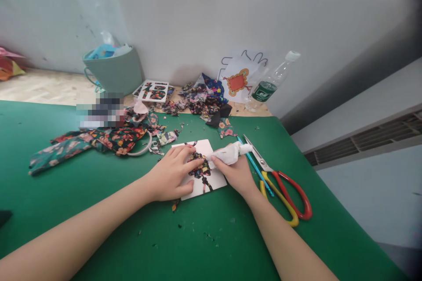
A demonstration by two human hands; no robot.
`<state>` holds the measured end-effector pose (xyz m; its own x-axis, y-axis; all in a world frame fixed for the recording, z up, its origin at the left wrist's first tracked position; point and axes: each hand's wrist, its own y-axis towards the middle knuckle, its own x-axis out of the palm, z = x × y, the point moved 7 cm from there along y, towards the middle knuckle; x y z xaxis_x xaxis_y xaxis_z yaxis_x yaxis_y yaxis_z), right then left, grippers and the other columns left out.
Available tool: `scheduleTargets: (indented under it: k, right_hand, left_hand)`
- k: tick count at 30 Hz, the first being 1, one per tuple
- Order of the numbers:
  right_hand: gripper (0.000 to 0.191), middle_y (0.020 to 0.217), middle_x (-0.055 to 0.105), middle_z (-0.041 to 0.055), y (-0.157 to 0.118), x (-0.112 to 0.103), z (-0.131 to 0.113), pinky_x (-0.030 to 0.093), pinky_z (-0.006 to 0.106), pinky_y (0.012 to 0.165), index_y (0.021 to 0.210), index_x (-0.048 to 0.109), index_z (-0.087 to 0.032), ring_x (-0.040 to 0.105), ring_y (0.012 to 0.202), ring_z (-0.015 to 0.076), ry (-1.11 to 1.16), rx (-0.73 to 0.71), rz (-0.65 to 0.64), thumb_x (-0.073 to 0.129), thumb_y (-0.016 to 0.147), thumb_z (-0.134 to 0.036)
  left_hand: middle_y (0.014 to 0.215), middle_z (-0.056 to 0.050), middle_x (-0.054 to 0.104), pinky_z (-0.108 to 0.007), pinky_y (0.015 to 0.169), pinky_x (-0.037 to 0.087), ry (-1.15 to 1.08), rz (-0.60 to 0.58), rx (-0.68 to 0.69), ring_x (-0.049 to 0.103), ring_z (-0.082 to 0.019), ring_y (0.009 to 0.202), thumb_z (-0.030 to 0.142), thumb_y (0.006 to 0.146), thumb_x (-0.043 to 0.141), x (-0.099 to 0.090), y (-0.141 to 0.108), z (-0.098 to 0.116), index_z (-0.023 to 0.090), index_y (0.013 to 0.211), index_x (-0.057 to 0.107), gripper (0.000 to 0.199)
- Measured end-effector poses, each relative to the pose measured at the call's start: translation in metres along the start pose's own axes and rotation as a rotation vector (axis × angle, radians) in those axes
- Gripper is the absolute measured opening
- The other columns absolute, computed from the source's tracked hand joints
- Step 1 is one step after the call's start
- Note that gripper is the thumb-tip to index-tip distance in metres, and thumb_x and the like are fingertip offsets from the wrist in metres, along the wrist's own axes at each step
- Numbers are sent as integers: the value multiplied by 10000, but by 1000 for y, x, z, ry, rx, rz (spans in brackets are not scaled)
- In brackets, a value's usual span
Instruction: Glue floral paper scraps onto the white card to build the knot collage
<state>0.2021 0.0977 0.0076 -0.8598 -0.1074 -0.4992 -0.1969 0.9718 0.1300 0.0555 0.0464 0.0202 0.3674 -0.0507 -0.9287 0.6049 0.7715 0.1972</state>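
A white card [216,181] lies on the green tabletop, bearing a dark floral fabric cut-out [201,170] with narrow strips above and below it. My left hand [174,173] rests over the card's left side, fingers stretched out and spread, the fingertips on the fabric; part of the cut-out is hidden under them. My right hand [239,178] is closed around a white squeeze tube [227,154]. The tube lies nearly level, its narrow end pointing left at the cut-out's edge. Whether that end touches the fabric, I cannot tell.
Scissors with red and yellow handles [286,197] and a blue stick [255,167] lie right of my right hand. Floral cloth [112,140] and a roll of tape [145,147] sit left. Behind are fabric scraps [204,101], a plastic bottle [265,90] and a green basket [115,72].
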Motion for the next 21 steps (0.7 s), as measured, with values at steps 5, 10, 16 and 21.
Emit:
scheduleTargets:
  k: [5, 10, 16, 21]
  right_hand:
    - [167, 647, 636, 38, 1, 0, 0, 447, 302, 620, 684, 609, -169, 594, 671, 205, -12, 14, -20, 578, 701, -333]
    - [170, 685, 646, 45, 1, -2, 3, 451, 299, 618, 685, 605, -165, 596, 686, 205, 59, 8, 32, 586, 695, -334]
    - [162, 687, 644, 39, 0, -1, 1, 450, 304, 635, 699, 605, -171, 594, 690, 203, 43, 7, 12, 583, 702, -332]
    - [152, 654, 633, 34, 0, 0, -2, 444, 303, 630, 652, 594, -175, 592, 677, 202, 19, 11, -12, 586, 696, -320]
  left_hand:
    - [1272, -106, 328, -474, 973, 262, -1, -8, -2, 290, -313, 1173, 277, 699, 515, 0, 0, 0, 225, 1250, 410, 563]
    - [1268, -100, 333, -486, 962, 271, -19, -2, 2, 295, -314, 1169, 276, 703, 511, -1, 0, 0, 238, 1253, 402, 562]
    - [1272, -104, 327, -471, 974, 264, -18, -3, 0, 291, -308, 1173, 269, 693, 519, 0, 0, 0, 224, 1242, 417, 560]
    - [1269, -107, 330, -467, 976, 261, 4, -7, -2, 292, -306, 1174, 271, 692, 519, 0, 0, -1, 220, 1243, 418, 563]
